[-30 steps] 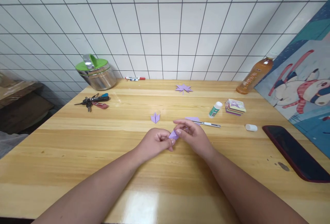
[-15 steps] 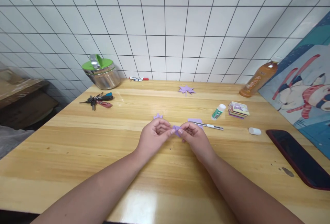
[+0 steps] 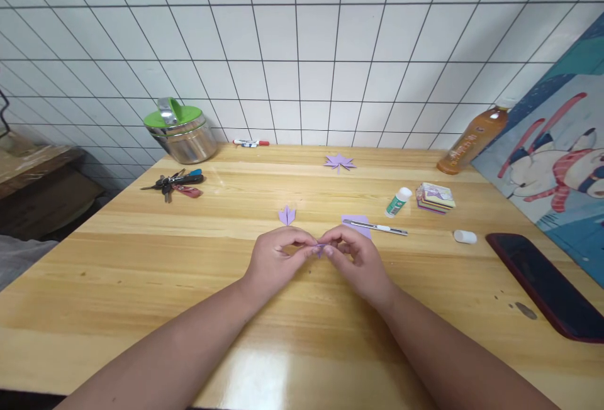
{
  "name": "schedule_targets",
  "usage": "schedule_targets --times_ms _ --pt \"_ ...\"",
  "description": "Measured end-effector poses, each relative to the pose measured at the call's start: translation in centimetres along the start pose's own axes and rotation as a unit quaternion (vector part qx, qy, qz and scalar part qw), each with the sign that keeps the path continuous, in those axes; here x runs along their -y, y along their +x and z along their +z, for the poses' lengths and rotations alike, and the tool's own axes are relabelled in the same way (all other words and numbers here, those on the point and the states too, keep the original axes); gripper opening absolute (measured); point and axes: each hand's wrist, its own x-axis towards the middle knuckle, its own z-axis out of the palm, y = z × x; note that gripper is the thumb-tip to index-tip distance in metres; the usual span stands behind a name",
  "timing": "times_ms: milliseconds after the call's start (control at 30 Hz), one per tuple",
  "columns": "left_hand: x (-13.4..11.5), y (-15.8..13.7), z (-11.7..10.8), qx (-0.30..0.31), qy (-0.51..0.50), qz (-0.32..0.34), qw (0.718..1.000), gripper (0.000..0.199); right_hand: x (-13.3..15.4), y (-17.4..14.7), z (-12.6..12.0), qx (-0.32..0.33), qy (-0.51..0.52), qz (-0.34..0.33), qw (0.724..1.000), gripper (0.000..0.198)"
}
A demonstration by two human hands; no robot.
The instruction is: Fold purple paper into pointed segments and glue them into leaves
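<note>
Noted at left: bunch of keys [image 3: 170, 182], well apart from the hands. Just beyond, steel pot with green lid [image 3: 182, 139], standing at the far edge, probably to stay out of reach of the elbows. Next rightward, at the wall, red-capped marker [image 3: 250, 143].

At centre: left hand [image 3: 276, 259] with thumb and forefinger closed on small folded purple paper [image 3: 320, 250]. Gripped likewise from the right by right hand [image 3: 353, 262], likely to steady so small a fold between opposed fingertips; seen nearly edge-on, folds unreadable. Beyond left hand, pointed purple piece [image 3: 287, 215]; far centre, purple paper leaf [image 3: 339, 162], both lying flat, perhaps to avoid creasing.

Beyond right hand: utility knife [image 3: 384, 229] across purple sheet [image 3: 356, 218], possibly weighting it. Farther right: glue stick [image 3: 397, 202], apparently upright, near stacked coloured paper [image 3: 435, 198].
</note>
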Motion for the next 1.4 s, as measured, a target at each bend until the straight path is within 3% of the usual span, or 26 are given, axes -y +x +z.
schedule_targets --times_ms 133,333,500,667,867,1100,1233,1400 --pt "0.36 -0.29 0.19 -0.023 -0.051 -0.05 0.997 0.01 -0.13 -0.06 0.33 -0.012 0.03 0.033 0.999 0.016" --pt "0.6 -0.11 0.33 -0.002 -0.093 -0.078 0.993 0.015 -0.74 0.2 0.3 0.001 0.095 0.082 0.992 0.021" --pt "0.25 0.2 -0.12 0.013 0.008 0.007 1.0 0.007 -0.72 0.41 0.13 0.009 0.113 0.124 0.986 0.024" --pt "0.26 0.29 -0.27 0.003 0.012 0.064 0.998 0.008 -0.61 0.42 0.17 0.016 0.12 0.136 0.983 0.024" --pt "0.28 0.13 -0.07 0.024 -0.01 0.022 0.999 0.01 -0.76 0.26 0.35 0.003 0.099 0.086 0.991 0.018" --pt "0.66 0.02 0.6 0.047 -0.136 -0.112 0.983 0.013 -0.39 0.01 0.33 -0.014 -0.019 0.042 0.999 0.015" --pt "0.85 0.04 0.72 0.032 -0.198 -0.127 0.971 0.02 -0.18 -0.01 0.32 -0.02 -0.037 0.041 0.998 0.017" --pt "0.76 -0.11 0.51 0.03 -0.149 -0.109 0.982 0.023 -0.14 0.08 0.28 -0.022 -0.014 0.051 0.998 0.019"
